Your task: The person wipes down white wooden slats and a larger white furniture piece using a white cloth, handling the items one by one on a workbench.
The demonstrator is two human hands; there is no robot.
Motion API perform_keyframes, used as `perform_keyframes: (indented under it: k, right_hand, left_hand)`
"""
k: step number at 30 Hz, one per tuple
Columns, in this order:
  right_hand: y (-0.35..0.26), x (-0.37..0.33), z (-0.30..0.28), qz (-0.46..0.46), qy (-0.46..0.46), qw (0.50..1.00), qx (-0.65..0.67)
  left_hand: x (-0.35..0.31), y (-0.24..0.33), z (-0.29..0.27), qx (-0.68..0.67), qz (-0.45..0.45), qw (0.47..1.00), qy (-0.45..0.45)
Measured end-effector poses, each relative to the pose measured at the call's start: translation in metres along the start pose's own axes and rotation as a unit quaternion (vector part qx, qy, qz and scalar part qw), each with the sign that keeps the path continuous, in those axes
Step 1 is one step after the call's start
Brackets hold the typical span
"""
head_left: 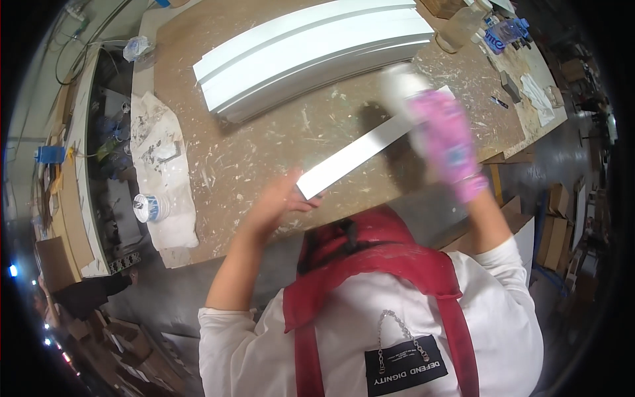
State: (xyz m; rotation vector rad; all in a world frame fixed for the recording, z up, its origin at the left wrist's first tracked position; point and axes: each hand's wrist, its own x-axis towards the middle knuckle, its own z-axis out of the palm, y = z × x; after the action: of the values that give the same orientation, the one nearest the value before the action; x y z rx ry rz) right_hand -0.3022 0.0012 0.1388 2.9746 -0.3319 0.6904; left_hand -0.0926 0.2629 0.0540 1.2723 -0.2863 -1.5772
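Note:
My bare left hand (pixel 278 198) grips the near left end of a narrow white board (pixel 354 153), which slants up and to the right over the workbench. A pink, patterned glove covers my right hand (pixel 450 139), which is at the board's far right end. In its fingers is a soft-looking white wad (pixel 402 85), smeared by motion, so I cannot tell whether it is cloth or sponge. The glove and wad partly hide that end of the board. Beyond it lies a stack of long white boards (pixel 311 49).
Paint flecks spot the brown workbench top (pixel 264 145). On its left lie a stained white cloth (pixel 162 126) and a small white tub (pixel 151 208). At the far right are a plastic bottle (pixel 506 34), a grey block (pixel 509 86) and a crumpled white rag (pixel 537 99).

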Motion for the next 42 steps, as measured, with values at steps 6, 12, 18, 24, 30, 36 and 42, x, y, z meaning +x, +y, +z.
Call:
perform_keyframes:
  k: [6,12,18,24,30,36,42]
  right_hand:
    - [-0.127,0.003,0.069,0.055,-0.064,0.948,0.307]
    - [0.094,-0.068,0.065,0.342,-0.061,0.912,0.216]
    - [-0.100,0.016,0.028,0.051,-0.236,0.959,0.148]
    - [0.031,-0.096,0.087,0.204,-0.012,0.966,0.161]
    - [0.226,-0.186,0.033,0.541,0.151,0.818,0.128]
    - [0.236,-0.172,0.054,0.445,0.110,0.889,-0.005]
    - [-0.027,-0.035,0.098,0.012,-0.053,0.983,0.175]
  left_hand:
    - [0.000,-0.011,0.011,-0.053,0.022,0.998,0.034]
    - [0.009,-0.022,0.010,-0.040,-0.024,0.999,-0.026]
    - [0.007,-0.018,0.015,-0.094,-0.005,0.987,0.131]
    - [0.005,-0.008,0.024,0.022,-0.022,0.994,0.102]
    - [0.004,0.000,0.038,-0.027,0.026,0.993,0.108]
    - [-0.022,0.041,0.032,-0.073,0.145,0.978,0.132]
    - [-0.054,0.065,0.002,-0.235,0.322,0.911,0.108]
